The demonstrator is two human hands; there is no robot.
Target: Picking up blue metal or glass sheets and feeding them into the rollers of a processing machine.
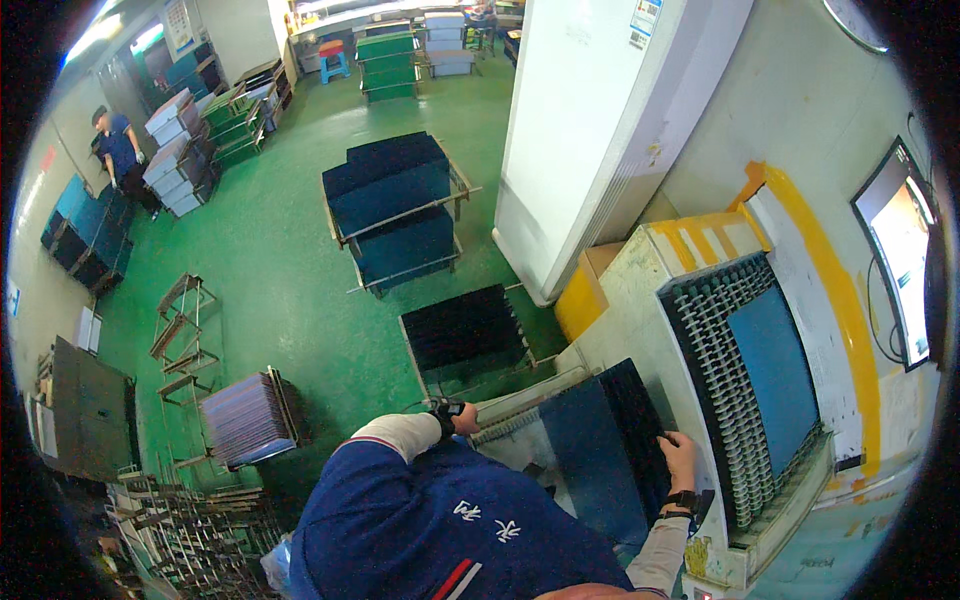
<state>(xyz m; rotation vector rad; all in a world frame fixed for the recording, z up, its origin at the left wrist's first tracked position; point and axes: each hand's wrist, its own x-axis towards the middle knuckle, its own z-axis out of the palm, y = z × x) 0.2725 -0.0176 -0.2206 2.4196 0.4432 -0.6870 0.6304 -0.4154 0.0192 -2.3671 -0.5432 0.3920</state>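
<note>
Panels (640,430), thin, straight-edged and near-black, stand closely ranked just left of my right grip (679,457), whose fingertips seem to touch their edge, though I cannot tell if they pinch one. I judge this step as handling the stack, the next move calling for one edge parted cleanly; my left grip (465,420), its closure unclear, sits across from it, while knobbly rollers (722,380) beyond my right carry a smooth blue sheet (775,375).

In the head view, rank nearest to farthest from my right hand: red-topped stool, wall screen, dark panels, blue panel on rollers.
1. Dark panels, at the right hand.
2. Blue panel, right, on rollers.
3. Wall screen, farther right.
4. Red-topped stool, far background, left.
</note>
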